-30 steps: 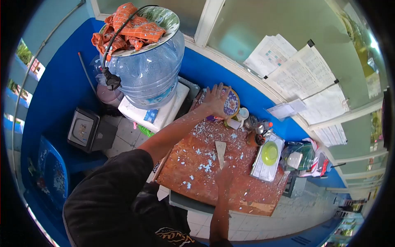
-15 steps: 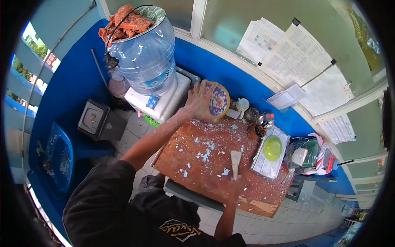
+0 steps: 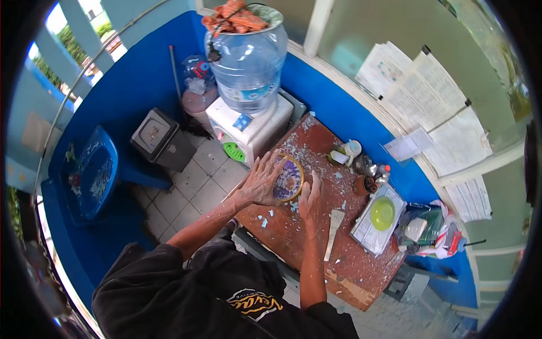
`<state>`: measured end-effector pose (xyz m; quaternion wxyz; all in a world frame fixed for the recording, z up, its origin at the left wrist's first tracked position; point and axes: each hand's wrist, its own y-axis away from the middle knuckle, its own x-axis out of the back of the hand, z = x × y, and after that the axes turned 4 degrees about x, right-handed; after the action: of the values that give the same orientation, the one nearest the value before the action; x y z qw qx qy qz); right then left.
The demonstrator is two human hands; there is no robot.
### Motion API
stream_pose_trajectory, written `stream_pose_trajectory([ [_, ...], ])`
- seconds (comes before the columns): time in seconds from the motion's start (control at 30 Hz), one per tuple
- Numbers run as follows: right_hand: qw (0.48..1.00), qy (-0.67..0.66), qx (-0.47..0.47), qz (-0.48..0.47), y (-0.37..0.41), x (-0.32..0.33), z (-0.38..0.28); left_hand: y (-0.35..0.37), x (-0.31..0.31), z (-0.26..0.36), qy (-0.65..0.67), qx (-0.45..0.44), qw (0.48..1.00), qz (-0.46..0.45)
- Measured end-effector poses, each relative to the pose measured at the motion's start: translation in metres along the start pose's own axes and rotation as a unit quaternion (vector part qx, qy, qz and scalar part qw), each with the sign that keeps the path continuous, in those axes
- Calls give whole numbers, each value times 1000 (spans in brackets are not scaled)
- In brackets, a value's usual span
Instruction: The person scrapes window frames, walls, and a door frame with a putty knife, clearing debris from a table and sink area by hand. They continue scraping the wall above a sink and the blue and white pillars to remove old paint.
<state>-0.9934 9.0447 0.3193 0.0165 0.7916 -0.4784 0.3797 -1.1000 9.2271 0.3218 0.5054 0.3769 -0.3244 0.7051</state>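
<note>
A round container (image 3: 292, 176) with a yellow rim and a purple floral top stands on the reddish-brown table (image 3: 361, 265). My left hand (image 3: 261, 183) spans its left side, fingers at the far rim and thumb at the near rim, covering part of it. Close by the container's right edge is my right hand (image 3: 310, 199), its fingers stretched upward and holding nothing. To the right of that hand lies a pale scraper (image 3: 334, 233) on the tabletop. Light-blue and white flakes (image 3: 264, 221) are scattered around these things.
At the table's right are a green bowl (image 3: 383, 213) on a white board, a small brown pot (image 3: 365, 185) and a filled plastic bag (image 3: 420, 231). Beyond the left edge stand a water dispenser (image 3: 234, 121) with a large bottle (image 3: 248, 70), a grey bin (image 3: 161, 141) and a blue chair (image 3: 116, 150).
The round container has come from the table's back corner toward me with my left hand. My right hand has let go of the scraper and moved up to the container's right side.
</note>
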Motion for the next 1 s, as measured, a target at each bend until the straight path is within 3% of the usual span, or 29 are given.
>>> stream_pose_trajectory([
  [0.1, 976, -164, -100, -104, -12, -41, 34, 23, -6, -9, 134, 88, 977, 144],
  [0.13, 970, -191, -114, -95, -7, -55, 39, 31, -25, -24, 135, 112, 967, 184],
  [0.2, 959, -243, -97, -111, -7, -66, 21, 39, -46, -46, 367, 214, 893, 149],
  [0.23, 951, -269, -91, -122, -6, -66, 5, 46, -46, -48, 477, 259, 830, 130],
  [0.27, 973, -188, -16, -130, -4, -66, -12, 50, -48, -50, 587, 246, 751, 176],
  [0.3, 985, -102, 52, -130, -2, -64, -42, 58, -65, -79, 801, 222, 548, 97],
  [0.37, 972, 66, 191, -121, 11, -69, -97, 80, -39, -80, 863, 259, 423, 98],
  [0.47, 937, 126, 300, -124, 31, -98, -135, 96, -57, -78, 901, 193, 355, 159],
  [0.6, 939, 129, 305, -94, 37, -125, -156, 109, -53, -80, 913, 176, 330, 165],
  [0.7, 951, 117, 273, -85, 38, -127, -161, 128, -30, -84, 924, 215, 296, 115],
  [0.73, 957, 105, 261, -74, 38, -122, -165, 136, -15, -81, 907, 259, 311, 113],
  [0.83, 986, -29, 144, -73, 31, -113, -150, 150, -40, -132, 770, 314, 543, 118],
  [0.87, 982, -130, 120, -66, 27, -112, -133, 155, -43, -133, 588, 396, 657, 255],
  [0.97, 980, -189, 10, -57, 34, -135, -47, 177, 2, -131, 448, 516, 689, 240],
  [1.0, 977, -198, -29, -70, 35, -126, -45, 177, 8, -133, 449, 514, 702, 205],
])
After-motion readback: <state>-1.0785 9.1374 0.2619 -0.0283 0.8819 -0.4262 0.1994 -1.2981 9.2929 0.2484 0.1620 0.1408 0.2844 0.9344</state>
